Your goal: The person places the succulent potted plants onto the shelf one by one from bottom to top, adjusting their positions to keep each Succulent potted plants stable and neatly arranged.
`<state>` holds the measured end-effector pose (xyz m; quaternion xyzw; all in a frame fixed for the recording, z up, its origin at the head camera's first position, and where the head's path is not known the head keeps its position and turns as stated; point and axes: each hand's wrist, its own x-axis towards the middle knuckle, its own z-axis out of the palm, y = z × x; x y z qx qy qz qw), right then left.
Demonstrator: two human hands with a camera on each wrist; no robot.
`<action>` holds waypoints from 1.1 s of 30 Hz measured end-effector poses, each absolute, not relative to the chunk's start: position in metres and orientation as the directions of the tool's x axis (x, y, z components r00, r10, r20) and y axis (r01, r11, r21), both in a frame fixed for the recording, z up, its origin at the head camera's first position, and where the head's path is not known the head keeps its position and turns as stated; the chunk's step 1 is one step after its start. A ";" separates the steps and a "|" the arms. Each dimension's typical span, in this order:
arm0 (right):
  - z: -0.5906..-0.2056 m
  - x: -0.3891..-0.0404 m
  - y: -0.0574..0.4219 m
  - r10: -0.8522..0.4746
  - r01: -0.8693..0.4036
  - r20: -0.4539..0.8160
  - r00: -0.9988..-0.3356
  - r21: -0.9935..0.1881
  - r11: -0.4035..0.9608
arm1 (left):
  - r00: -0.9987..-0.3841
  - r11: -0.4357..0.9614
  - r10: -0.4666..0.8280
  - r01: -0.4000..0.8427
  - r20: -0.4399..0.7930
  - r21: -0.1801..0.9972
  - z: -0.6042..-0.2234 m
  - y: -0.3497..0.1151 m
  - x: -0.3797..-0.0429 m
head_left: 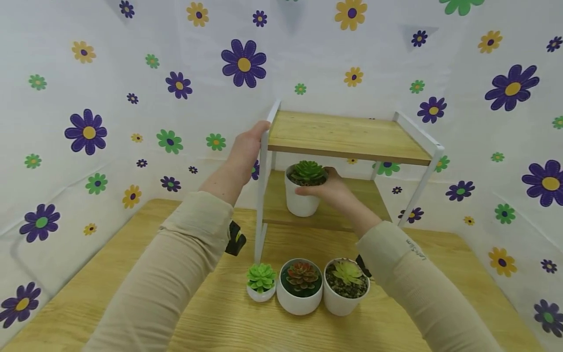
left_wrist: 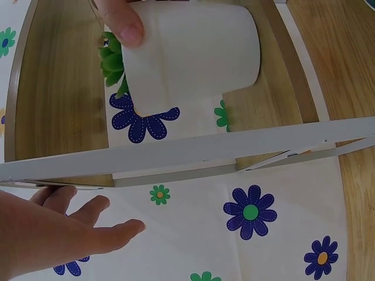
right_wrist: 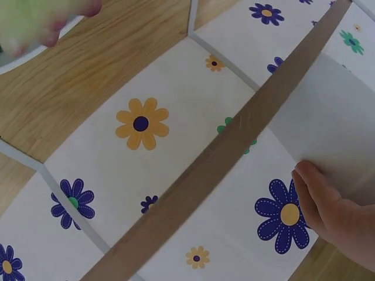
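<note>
Wood-grain tabletop point(head_left: 211, 318) fills the foreground, bearing a row of three white-potted succulents: a bright green succulent point(head_left: 261, 278), a reddish succulent point(head_left: 301, 277) and a yellow-green succulent point(head_left: 347, 274). Dark lettering point(head_left: 415, 250) on the right sleeve point(head_left: 428, 288) is too blurred to read; no label shows on the pots. Beyond the row, the right hand point(head_left: 332, 190) grips a green rosette succulent in a white pot point(head_left: 301, 203), thumb on its near side. That pot lies just left of the palm, roughly upright, its base over the lower shelf point(head_left: 273, 200) and below the upper shelf point(head_left: 343, 134); whether base and board touch, I cannot tell. The left hand point(head_left: 244, 154), farther from it, rests relaxed fingers against the stand's left upright point(head_left: 262, 190). Behind stands a white flower-printed backdrop point(head_left: 189, 44).
</note>
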<state>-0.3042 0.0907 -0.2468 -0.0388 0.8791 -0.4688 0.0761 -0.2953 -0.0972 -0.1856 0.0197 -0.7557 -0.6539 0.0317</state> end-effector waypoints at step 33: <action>-0.238 -0.256 0.143 -0.317 0.004 -0.140 -0.938 -0.919 0.394 | -0.997 0.222 -0.077 -0.004 0.013 0.975 -0.184 -0.093 -0.296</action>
